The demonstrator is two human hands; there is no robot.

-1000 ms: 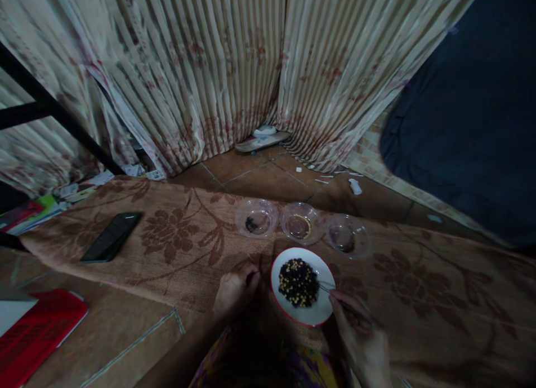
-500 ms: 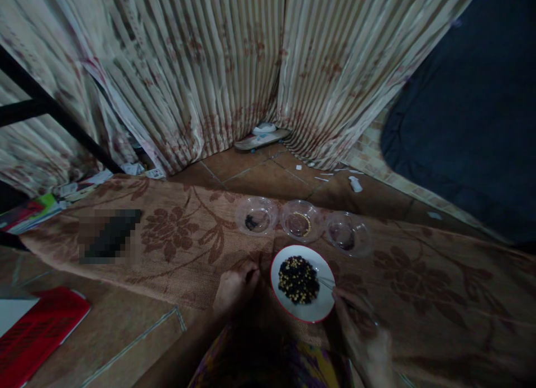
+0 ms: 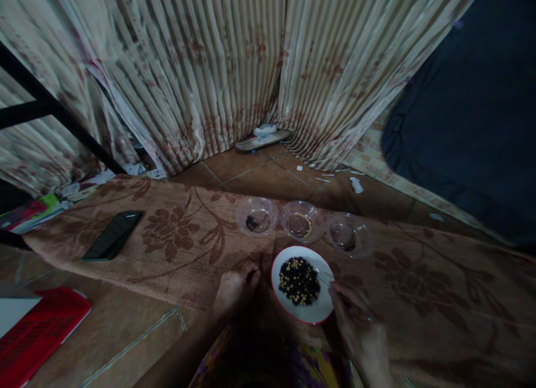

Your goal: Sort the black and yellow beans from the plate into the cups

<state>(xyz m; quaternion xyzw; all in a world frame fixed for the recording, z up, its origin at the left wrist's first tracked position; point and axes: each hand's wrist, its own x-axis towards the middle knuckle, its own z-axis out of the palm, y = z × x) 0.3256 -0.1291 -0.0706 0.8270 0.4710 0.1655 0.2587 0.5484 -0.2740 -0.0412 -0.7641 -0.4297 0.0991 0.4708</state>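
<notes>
A white plate with a red rim (image 3: pixel 324 310) holds a heap of mixed black and yellow beans or grains (image 3: pixel 299 281). My right hand (image 3: pixel 358 321), at the plate's right edge, grips thin metal tweezers (image 3: pixel 324 278), whose tips reach over the plate beside the heap. To the left of the plate my left hand (image 3: pixel 238 283) rests closed on the cloth, and I see nothing in it. Beyond the plate three clear plastic bowls stand in a row: the left bowl (image 3: pixel 268 218) has some black pieces, the middle bowl (image 3: pixel 299 223) some yellow ones, and the right bowl (image 3: pixel 347 234) something dark.
A brown flowered cloth (image 3: pixel 419 298) covers the low table. A dark phone (image 3: pixel 113 235) lies at its left. Past the far edge are a skateboard (image 3: pixel 263 140), small white scraps, and striped curtains (image 3: pixel 234 70). A red bag (image 3: pixel 46 332) lies at lower left.
My right hand and the tweezers have shifted very slightly left and up over the plate's edge. My left hand, the plate and the bowls stay put.
</notes>
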